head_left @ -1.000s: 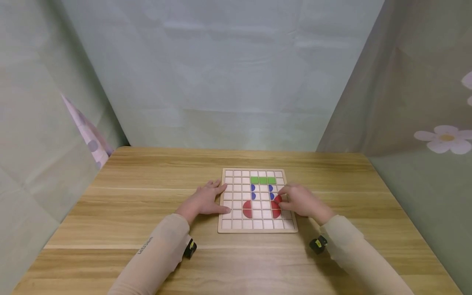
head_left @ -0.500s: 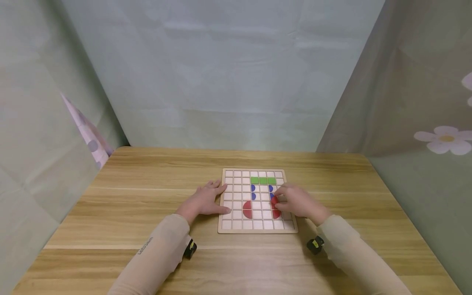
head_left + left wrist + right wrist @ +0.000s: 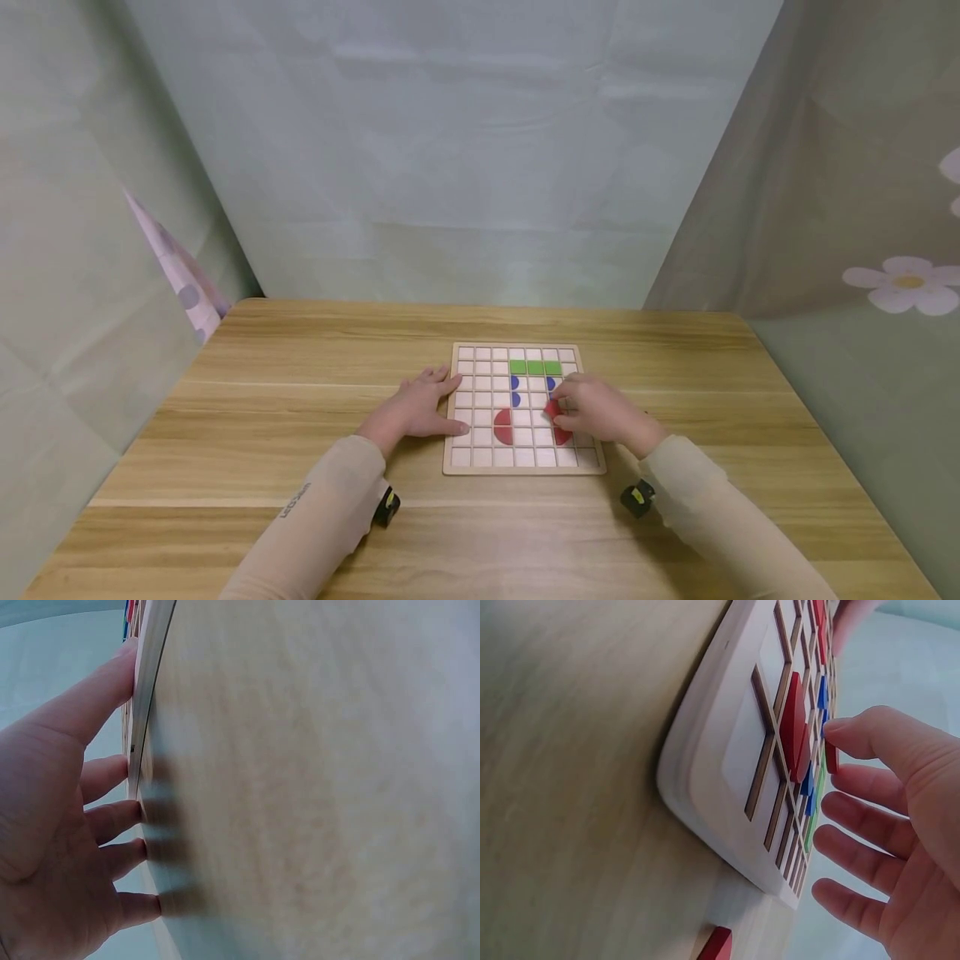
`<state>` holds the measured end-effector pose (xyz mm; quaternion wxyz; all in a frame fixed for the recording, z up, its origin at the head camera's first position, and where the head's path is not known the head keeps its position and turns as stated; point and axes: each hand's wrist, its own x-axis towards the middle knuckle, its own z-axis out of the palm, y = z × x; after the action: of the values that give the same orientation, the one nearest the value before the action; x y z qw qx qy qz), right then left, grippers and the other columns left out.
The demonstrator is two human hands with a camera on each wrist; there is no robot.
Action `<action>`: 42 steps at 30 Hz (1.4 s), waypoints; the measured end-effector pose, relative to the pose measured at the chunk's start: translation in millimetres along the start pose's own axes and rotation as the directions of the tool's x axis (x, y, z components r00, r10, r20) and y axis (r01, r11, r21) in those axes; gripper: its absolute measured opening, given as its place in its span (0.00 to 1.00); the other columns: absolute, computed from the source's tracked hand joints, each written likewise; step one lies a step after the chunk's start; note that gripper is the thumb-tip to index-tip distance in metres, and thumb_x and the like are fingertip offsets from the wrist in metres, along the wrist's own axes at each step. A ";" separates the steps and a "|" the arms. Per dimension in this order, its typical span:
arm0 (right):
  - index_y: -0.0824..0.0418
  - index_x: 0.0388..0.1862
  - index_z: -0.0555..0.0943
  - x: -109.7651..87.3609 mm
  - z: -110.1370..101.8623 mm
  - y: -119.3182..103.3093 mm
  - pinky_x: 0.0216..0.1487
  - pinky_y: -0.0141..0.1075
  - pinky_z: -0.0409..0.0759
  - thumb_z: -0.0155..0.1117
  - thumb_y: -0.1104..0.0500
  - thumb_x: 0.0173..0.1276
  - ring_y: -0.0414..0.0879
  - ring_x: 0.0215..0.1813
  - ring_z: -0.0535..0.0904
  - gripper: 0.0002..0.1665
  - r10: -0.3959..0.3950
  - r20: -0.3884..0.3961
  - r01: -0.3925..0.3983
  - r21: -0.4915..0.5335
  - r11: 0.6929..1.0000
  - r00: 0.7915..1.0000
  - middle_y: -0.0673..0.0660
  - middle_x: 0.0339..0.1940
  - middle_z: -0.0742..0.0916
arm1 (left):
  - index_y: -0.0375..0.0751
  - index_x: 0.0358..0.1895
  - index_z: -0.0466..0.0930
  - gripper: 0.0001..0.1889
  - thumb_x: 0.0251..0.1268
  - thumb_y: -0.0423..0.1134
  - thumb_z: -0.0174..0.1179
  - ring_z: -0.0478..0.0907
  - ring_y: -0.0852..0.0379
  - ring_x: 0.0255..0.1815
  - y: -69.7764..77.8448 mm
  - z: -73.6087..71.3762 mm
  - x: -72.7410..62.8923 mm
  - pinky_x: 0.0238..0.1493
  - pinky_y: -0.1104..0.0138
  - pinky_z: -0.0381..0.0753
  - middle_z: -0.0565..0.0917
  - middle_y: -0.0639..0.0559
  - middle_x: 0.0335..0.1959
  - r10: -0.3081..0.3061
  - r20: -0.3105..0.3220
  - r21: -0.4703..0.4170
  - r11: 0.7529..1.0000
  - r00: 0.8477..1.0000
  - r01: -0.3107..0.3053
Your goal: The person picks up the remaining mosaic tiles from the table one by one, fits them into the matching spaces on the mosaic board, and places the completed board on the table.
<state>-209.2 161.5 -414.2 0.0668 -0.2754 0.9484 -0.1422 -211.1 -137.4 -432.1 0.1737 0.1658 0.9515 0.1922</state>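
Note:
A square wooden grid board (image 3: 517, 470) lies on the table in the head view. My left hand (image 3: 420, 406) rests at its left edge with fingers spread, the thumb lying on the rim. Over the board's right side, my right hand (image 3: 600, 408) pinches a red piece (image 3: 832, 756) between thumb and index finger, held clear of the grid. Below that hand sits a red quarter-circle piece (image 3: 562, 437), partly covered by the fingers. Red pieces (image 3: 503, 426) form a half circle further left. Small blue half-circle pieces (image 3: 515, 399) and a row of green squares (image 3: 535, 367) occupy upper cells.
Another red piece (image 3: 716, 943) lies on the wooden table (image 3: 517, 542) beside the board, seen in the right wrist view. Pale cloth (image 3: 480, 167) hangs behind and at both sides of the table. A small black camera is worn at each wrist.
My right hand has shifted slightly left, carrying the pinched red piece from the right side of the red and blue pieces to over them. My left hand and the board have stayed put.

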 end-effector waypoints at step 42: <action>0.51 0.40 0.85 15.7 8.9 -21.8 0.44 0.31 0.77 0.69 0.56 0.59 0.38 0.39 0.72 0.09 -0.105 0.045 0.107 -0.043 0.993 0.993 0.43 0.36 0.82 | 0.45 0.74 0.55 0.48 0.53 0.63 0.63 0.43 0.37 0.77 0.5 -1.1 -2.1 0.69 0.35 0.46 0.49 0.40 0.76 0.034 -0.012 0.031 0.999 0.999 -0.033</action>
<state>-209.6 133.3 -416.7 0.0729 -0.3296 0.9338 -0.1183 -209.5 -138.1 -430.3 0.1618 0.1832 0.9525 0.1815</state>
